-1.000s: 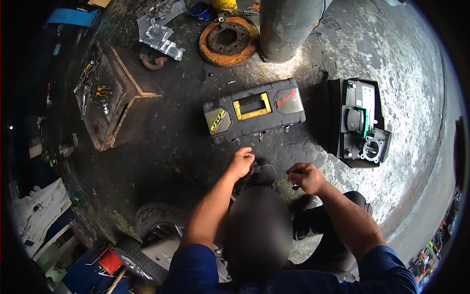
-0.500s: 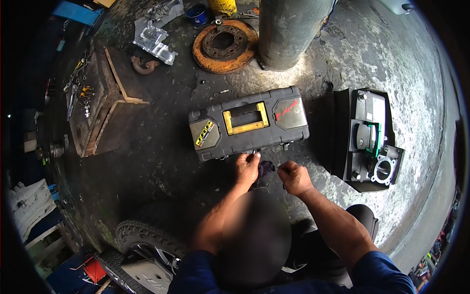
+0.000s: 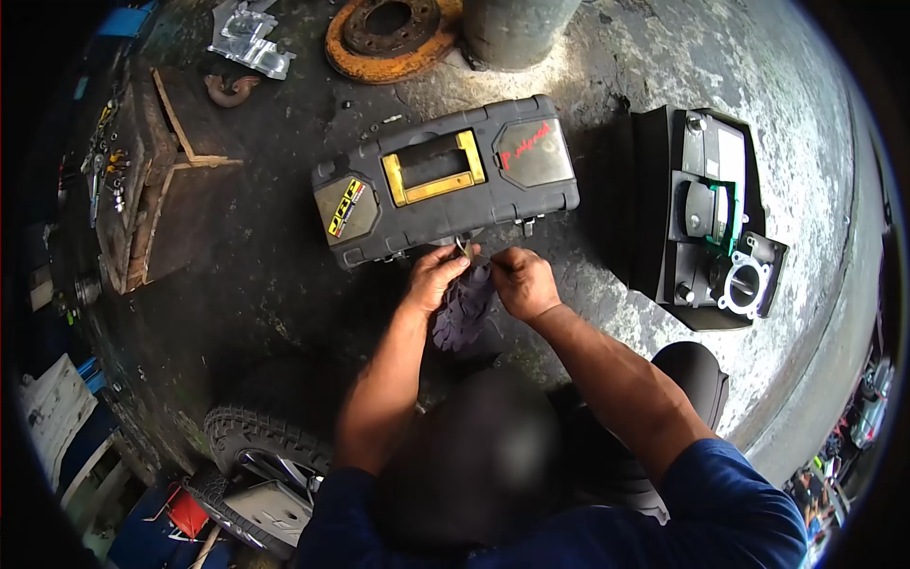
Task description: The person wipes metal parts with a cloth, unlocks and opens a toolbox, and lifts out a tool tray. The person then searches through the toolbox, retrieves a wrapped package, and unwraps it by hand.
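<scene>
A closed black toolbox (image 3: 445, 213) with a yellow handle (image 3: 439, 190) lies on the floor in front of me. At its near edge my left hand (image 3: 438, 275) is closed on what looks like a small padlock (image 3: 465, 250), whose curved silver shackle shows above the fingertips. Close beside it, my right hand (image 3: 523, 282) pinches a thin metal piece pointing at the padlock; its kind is too small to tell. A crumpled purple-grey cloth (image 3: 463, 318) hangs below and between the hands, and how it is held is hidden.
Right of the toolbox lies a black housing (image 3: 654, 218) with a silver throttle-body-like part (image 3: 744, 284). Beyond are an orange-rimmed disc (image 3: 379, 71) and a pillar (image 3: 517, 33). A wooden crate (image 3: 142, 209) with tools stands left; a tyre (image 3: 237, 427) is lower left.
The view has shifted, so the toolbox and surroundings appear higher and further left. My right hand has come closer to the left one, and more of the hanging cloth shows.
</scene>
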Tool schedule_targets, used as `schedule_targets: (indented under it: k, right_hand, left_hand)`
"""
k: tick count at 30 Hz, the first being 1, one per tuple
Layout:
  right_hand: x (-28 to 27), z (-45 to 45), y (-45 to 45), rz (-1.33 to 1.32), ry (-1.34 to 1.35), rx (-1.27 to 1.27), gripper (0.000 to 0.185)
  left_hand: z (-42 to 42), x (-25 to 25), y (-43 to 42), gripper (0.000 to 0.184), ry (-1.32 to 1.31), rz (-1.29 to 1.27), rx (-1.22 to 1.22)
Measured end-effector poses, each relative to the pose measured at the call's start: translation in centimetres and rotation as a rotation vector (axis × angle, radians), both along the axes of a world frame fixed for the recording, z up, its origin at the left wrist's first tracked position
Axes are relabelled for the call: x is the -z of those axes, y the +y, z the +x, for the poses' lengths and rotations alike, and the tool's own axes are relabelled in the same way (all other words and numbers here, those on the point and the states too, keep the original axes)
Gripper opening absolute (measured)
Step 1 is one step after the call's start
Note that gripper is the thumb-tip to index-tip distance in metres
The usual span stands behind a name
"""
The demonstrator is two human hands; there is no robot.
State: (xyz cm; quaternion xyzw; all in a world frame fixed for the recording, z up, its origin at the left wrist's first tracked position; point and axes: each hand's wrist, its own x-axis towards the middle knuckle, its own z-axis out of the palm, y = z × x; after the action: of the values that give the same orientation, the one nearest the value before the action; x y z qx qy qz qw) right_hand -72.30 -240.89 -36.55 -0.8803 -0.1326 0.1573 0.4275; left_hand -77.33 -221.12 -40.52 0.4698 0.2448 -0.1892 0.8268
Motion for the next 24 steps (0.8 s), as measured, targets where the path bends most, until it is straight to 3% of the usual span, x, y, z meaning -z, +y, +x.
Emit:
schedule_targets:
  k: [2, 12, 19, 24]
  right_hand:
    - [0.1, -0.6, 0.4, 0.02, 0.022, 0.026, 0.012]
    - [2.2, -2.5, 1.6, 0.077, 0.128, 0.156, 0.008]
    - [3.8, -4.0, 3.3, 0.157, 0.223, 0.295, 0.009]
    - [4.1, -3.8, 3.4, 0.101, 0.122, 0.252, 0.01]
  left_hand:
    - [-0.3, 0.1, -0.1, 0.034, -0.086, 0.023, 0.024]
    - [-0.4, 0.9, -0.4, 0.036, 0.01, 0.08, 0.008]
    - [-0.5, 0.8, -0.8, 0.028, -0.039, 0.149, 0.02]
    - [-0.4, 0.8, -1.1, 0.023, -0.093, 0.252, 0.028]
